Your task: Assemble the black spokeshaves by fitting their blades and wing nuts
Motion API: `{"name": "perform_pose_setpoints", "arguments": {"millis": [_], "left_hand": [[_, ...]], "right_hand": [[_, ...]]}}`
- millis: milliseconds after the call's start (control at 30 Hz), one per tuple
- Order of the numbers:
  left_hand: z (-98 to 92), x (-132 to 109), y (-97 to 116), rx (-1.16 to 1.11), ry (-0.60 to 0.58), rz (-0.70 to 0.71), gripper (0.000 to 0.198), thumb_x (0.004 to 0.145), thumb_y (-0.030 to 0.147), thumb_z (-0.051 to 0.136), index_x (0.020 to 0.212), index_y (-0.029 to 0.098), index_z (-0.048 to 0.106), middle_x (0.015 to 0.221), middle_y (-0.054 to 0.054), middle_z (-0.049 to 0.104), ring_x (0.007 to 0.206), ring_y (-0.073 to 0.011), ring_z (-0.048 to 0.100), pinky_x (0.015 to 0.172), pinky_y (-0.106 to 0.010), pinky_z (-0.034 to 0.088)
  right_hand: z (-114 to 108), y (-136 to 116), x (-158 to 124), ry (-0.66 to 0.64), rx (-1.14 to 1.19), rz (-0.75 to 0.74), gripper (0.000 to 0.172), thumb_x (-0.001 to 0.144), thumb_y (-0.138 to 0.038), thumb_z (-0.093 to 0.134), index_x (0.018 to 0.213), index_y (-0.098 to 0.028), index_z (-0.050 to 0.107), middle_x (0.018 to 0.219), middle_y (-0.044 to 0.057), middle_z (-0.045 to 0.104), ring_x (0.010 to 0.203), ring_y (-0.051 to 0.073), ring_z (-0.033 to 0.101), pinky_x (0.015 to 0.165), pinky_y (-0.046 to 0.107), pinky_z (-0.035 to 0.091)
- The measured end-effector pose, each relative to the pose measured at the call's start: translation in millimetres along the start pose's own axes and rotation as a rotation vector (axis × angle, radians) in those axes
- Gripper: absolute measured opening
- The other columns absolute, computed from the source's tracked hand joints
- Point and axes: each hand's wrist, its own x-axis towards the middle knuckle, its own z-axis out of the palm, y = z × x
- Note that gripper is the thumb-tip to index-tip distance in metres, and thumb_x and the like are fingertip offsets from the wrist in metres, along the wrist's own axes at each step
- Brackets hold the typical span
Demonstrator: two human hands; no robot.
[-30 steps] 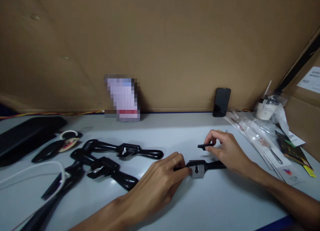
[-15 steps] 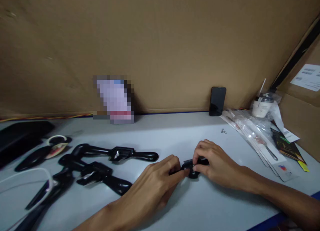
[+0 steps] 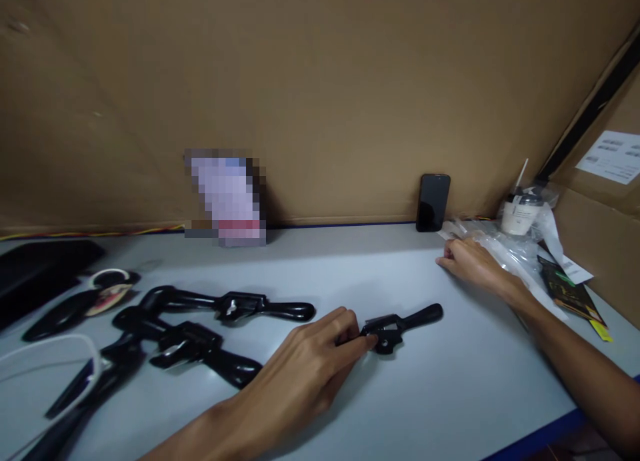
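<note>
A black two-handled tool lies on the pale table, its right handle bare. My left hand is closed round the tool's left end, fingertips at its middle plate. Farther back and to the right, my right hand is low over the table beside the plastic packages, its fingers curled together. The small metal screw seen there before is hidden, and what the fingertips hold cannot be made out. More black tools of the same shape lie left of my left hand.
A black phone leans on the cardboard wall. Clear plastic packages, a white cup and a black packet are at the right. A white cable and a black object are at the left.
My right hand has let go of the tool's middle and moved back and right to where the small metal screw lay. My left hand has stayed on the tool.
</note>
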Motion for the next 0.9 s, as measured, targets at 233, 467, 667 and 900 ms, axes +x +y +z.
{"name": "perform_pose_setpoints", "arguments": {"millis": [233, 467, 667, 900], "left_hand": [[1.0, -0.1, -0.4, 0.006, -0.014, -0.006, 0.039, 0.096, 0.0, 0.041, 0.112, 0.02, 0.071, 0.085, -0.004, 0.059, 0.068, -0.0174, 0.059, 0.055, -0.026, 0.039], [1.2, -1.1, 0.1, 0.023, 0.01, 0.003, 0.03, 0.101, 0.006, 0.044, 0.11, 0.019, 0.07, 0.086, -0.005, 0.059, 0.069, -0.0185, 0.059, 0.057, -0.027, 0.042], [1.1, -1.2, 1.4, 0.037, 0.002, -0.003, 0.027, 0.101, 0.006, 0.044, 0.11, 0.019, 0.067, 0.088, -0.005, 0.06, 0.072, -0.0192, 0.06, 0.057, -0.029, 0.045], [-5.8, 0.4, 5.8, 0.136, 0.008, 0.064, 0.029, 0.099, 0.002, 0.042, 0.101, 0.017, 0.066, 0.104, -0.01, 0.065, 0.082, -0.0211, 0.062, 0.056, -0.029, 0.048]], "right_hand": [[1.5, -46.0, -27.7, 0.118, 0.208, -0.379, 0.02, 0.103, -0.029, 0.061, 0.111, -0.016, 0.073, 0.114, 0.014, 0.071, 0.105, 0.028, 0.064, 0.091, 0.04, 0.048], [0.3, -76.3, -62.1, -0.118, 0.406, -0.736, 0.062, 0.089, -0.041, 0.082, 0.141, -0.016, 0.059, 0.129, 0.015, 0.065, 0.12, 0.031, 0.058, 0.105, 0.048, 0.047], [4.2, -79.1, -66.7, -0.143, 0.414, -0.725, 0.037, 0.093, -0.022, 0.071, 0.129, -0.017, 0.063, 0.121, 0.013, 0.064, 0.111, 0.028, 0.059, 0.1, 0.046, 0.049], [8.6, -84.5, -69.2, -0.201, 0.566, -0.632, 0.033, 0.087, -0.018, 0.071, 0.119, -0.019, 0.061, 0.113, 0.007, 0.059, 0.099, 0.022, 0.058, 0.087, 0.038, 0.049]]}}
